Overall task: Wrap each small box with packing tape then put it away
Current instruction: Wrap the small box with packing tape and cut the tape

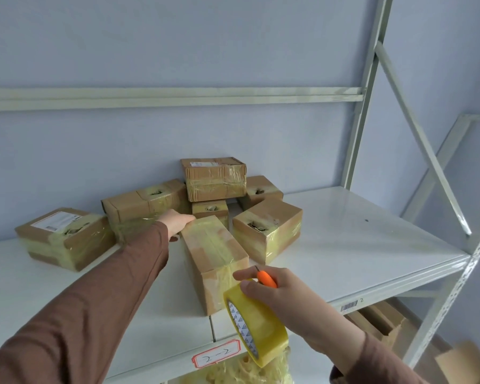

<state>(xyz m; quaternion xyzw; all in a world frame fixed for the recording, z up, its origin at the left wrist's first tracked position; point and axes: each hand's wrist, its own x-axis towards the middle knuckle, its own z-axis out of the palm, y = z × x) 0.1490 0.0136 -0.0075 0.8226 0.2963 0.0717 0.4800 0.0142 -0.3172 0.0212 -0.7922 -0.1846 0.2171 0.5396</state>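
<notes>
Boxes on shelf: seven taped cardboard boxes on the white shelf [358,231]; six bunched at the back, one out in front
Left box [64,238]: flat, white label on top, yellowish tape round it; stands apart at the far left
Stacked box [214,178]: labelled; sits on top of the rear cluster
Left hand [178,221]: brown sleeve; fingers curl over the far end of the front box, gripping it
Front box [214,253]: long, brown, clear yellowish tape along its top and near end; lies lengthwise mid-shelf, just beside the cluster
Right hand [272,292]: grasps one tape roll [257,328] and one orange cutter [266,278] together
Shelf tag [216,354]: red-edged, one, on the front rim
</notes>
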